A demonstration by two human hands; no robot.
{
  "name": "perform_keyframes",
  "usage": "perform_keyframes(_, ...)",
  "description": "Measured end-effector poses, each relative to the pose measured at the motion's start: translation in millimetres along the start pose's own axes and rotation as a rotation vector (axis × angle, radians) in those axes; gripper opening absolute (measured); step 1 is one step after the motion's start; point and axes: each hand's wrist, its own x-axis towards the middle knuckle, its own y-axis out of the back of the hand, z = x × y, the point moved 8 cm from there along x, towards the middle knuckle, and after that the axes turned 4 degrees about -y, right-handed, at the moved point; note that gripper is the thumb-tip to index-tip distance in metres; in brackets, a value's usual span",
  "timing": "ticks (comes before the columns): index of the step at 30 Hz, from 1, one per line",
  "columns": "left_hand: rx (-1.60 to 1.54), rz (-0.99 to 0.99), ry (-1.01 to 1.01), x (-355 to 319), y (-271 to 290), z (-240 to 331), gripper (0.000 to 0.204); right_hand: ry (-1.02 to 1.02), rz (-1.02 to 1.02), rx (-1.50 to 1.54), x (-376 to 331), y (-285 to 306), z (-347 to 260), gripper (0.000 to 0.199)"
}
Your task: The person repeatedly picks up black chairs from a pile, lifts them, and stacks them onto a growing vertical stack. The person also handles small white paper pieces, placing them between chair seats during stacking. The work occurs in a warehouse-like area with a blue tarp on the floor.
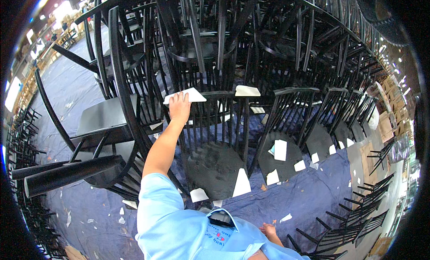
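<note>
My left hand (180, 108) reaches forward and grips a folded white sheet (195, 95) over the left end of a black chair's top rail. The chair (212, 164) has a spindle back and a dusty seat. Another white sheet (247, 91) is draped over the right end of the same rail. Two white pieces lie at the seat's near edge, a small one (199, 195) and a tall triangular one (242, 184). Down by my side, my right hand (269, 229) hangs with its fingers loosely apart, holding nothing I can see.
Stacked black chairs (197, 45) rise ahead. A tipped chair (101, 130) pushes its legs toward me on the left. More spindle-back chairs (282, 157) line up rightward, with white pieces on their seats. Blue sheeting (309, 193) covers the floor, scattered with scraps. Chairs (345, 228) lie lower right.
</note>
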Motion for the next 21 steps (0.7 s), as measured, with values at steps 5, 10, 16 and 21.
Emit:
perform_keyframes(5,0.007,-0.051,0.045,-3.7,1.0,-3.2,0.051,-0.012,-0.006,0.002,-12.9,-7.8,-1.2,0.036)
perform_keyframes(10,-0.015,-0.055,0.061,-8.2,16.8,0.9,0.061,-0.002,-0.030,0.023,-13.0,-12.7,4.3,0.036)
perform_keyframes(16,0.041,-0.140,0.093,-14.2,23.0,-11.4,0.072,-0.003,-0.059,0.062,-2.7,-12.5,12.1,0.035)
perform_keyframes(21,-0.107,-0.098,0.033,8.7,46.9,19.1,0.071,0.040,-0.012,0.079,-1.8,-11.2,23.2,0.036)
